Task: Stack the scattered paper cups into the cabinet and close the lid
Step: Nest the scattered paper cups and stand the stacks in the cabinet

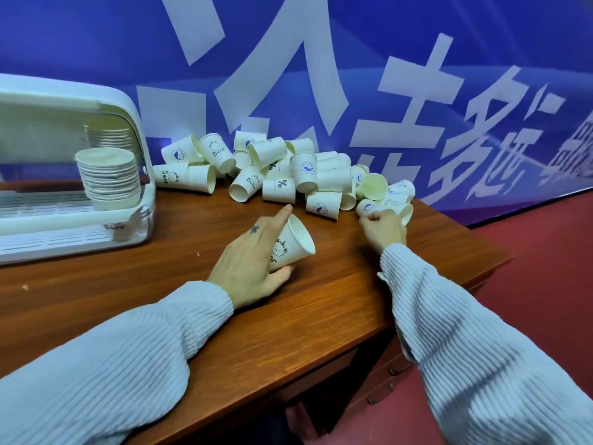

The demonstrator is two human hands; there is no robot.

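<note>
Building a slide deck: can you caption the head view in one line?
Left hand holds a bear-print cup while the right hand reaches into the cup pile beside the open cabinet.

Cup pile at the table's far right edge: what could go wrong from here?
1. The right hand grips a cup at the loose pile beside the table edge; neighbours may roll off.
2. The stack in the cabinet leans outward and could topple when the left hand adds its cup.

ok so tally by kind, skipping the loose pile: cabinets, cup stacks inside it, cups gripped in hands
cabinet: 1
cup stacks inside: 2, front stack and rear stack
cups gripped: 2, bear cup in left hand, pile-edge cup in right hand
total: 5
</note>
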